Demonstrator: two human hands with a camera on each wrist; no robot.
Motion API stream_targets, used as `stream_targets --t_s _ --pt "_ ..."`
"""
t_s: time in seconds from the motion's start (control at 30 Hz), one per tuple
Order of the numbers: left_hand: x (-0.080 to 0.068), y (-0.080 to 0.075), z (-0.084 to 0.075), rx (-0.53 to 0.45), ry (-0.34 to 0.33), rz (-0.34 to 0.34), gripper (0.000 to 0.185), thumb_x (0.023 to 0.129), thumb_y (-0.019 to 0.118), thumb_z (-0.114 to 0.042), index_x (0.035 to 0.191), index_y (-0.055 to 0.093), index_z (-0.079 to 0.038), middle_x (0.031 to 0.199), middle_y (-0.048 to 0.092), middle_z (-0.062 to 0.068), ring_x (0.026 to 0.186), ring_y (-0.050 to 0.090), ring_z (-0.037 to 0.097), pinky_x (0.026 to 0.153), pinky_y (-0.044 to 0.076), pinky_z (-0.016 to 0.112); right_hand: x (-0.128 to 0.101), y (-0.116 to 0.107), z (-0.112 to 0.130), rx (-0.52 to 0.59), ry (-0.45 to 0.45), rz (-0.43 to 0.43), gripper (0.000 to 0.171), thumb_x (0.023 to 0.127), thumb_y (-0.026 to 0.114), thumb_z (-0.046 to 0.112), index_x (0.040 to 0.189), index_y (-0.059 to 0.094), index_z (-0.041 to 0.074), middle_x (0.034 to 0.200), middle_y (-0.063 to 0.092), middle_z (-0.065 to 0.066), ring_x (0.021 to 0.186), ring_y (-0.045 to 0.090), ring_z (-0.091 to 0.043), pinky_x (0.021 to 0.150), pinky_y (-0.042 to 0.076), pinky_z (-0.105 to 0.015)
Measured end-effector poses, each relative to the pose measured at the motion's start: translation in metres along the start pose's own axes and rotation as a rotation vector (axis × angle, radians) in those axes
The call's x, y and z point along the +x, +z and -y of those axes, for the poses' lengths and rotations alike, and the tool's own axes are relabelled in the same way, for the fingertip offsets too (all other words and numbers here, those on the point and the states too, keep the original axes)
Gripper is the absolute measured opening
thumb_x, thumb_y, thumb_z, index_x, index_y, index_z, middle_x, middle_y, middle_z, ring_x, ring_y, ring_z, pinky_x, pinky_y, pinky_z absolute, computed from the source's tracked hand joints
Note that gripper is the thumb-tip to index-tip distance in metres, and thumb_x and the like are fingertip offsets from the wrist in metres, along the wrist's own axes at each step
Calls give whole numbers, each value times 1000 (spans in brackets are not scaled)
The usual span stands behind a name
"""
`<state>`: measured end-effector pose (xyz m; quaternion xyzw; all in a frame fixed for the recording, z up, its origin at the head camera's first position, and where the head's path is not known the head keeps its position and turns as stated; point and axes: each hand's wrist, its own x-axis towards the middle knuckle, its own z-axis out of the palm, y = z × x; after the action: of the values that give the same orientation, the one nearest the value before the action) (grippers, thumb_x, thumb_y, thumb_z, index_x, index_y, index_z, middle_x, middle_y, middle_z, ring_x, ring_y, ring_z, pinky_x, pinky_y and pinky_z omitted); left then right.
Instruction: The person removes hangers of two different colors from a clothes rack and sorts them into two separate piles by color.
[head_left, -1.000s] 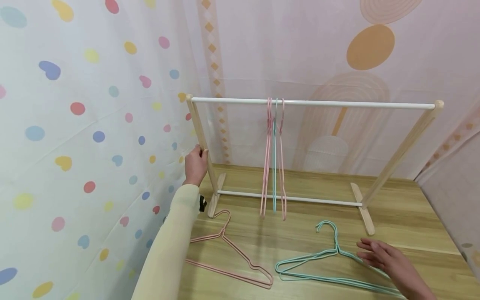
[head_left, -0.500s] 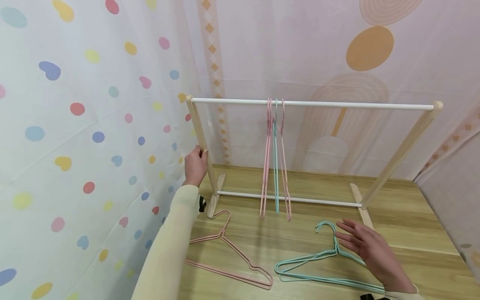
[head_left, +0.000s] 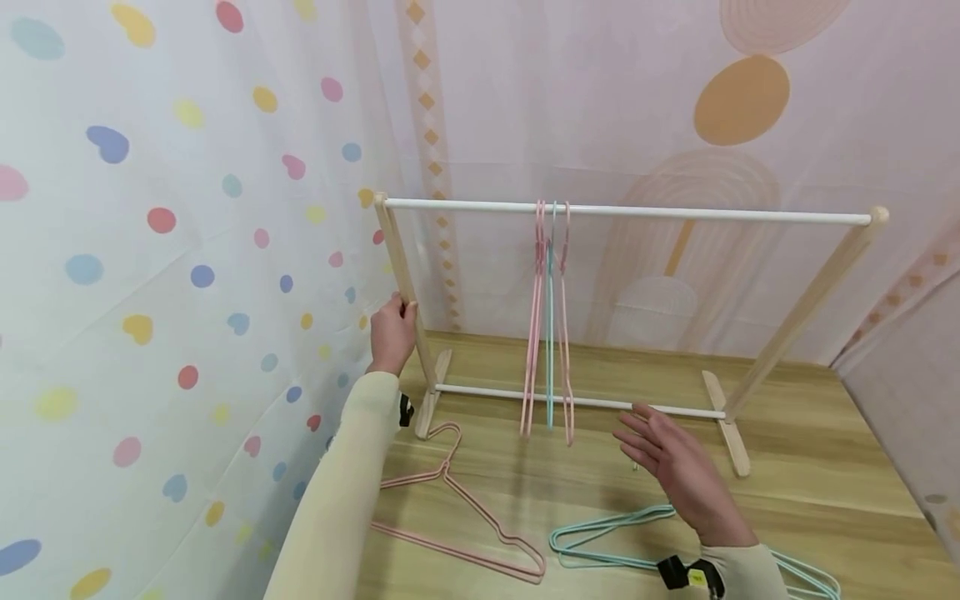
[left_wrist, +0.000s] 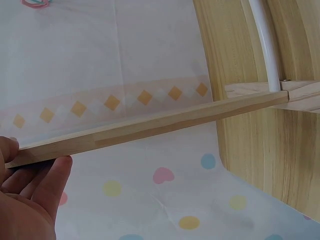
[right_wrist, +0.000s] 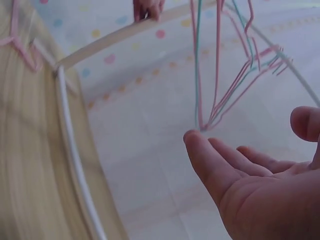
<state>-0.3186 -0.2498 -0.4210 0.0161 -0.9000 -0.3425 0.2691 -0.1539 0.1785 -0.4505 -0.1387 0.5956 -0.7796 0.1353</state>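
Observation:
My left hand (head_left: 393,333) grips the left wooden post (left_wrist: 150,126) of a small clothes rack, fingers and thumb wrapped about it. On the rack's white top rail (head_left: 712,213) hang several pink hangers (head_left: 567,358) with a teal hanger (head_left: 551,350) among them. My right hand (head_left: 678,462) is held in the air right of these hangers, fingers extended and nothing in it; in the right wrist view its fingertips (right_wrist: 192,137) overlap the hangers' lower ends. Beneath it, teal hangers (head_left: 600,525) lie on the wooden table, their hooks mostly hidden by the hand.
Pink hangers (head_left: 483,508) lie on the table (head_left: 840,517) at the front left, partly behind the left sleeve. A white lower rail (head_left: 480,389) joins the rack's wooden feet (head_left: 735,446). A dotted curtain (head_left: 225,250) hangs close along the left, and a pale patterned one behind.
My right hand has risen from the teal hangers on the table and moved left and away from me, toward the hanging ones. The hanging hangers sway slightly. My left hand stays on the post.

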Motion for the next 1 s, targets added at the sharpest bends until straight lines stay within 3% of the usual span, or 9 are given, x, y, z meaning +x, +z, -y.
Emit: stream_targets --t_s 0.3,0.63,1.0 --pt "-1 -2 -2 -3 6 -14 21 102 53 -17 89 52 0 71 52 15 60 51 29 55 42 39 20 35 12 100 11 -3 62 107 40 27 151 12 -6 152 21 -29 128 47 -26 102 39 -37" --pt "0 -3 -3 -7 10 -25 23 102 53 -17 86 50 -2 69 50 14 60 50 29 55 41 38 47 66 16 157 54 -87 61 107 41 25 151 14 -7 152 23 -26 133 35 -36 104 37 -34" --pt "0 -3 -6 -15 9 -24 21 102 53 -16 87 51 -1 70 51 14 61 53 29 56 43 39 59 84 22 183 63 -91 56 106 43 21 148 20 -7 146 30 -24 122 46 -28 101 40 -36"
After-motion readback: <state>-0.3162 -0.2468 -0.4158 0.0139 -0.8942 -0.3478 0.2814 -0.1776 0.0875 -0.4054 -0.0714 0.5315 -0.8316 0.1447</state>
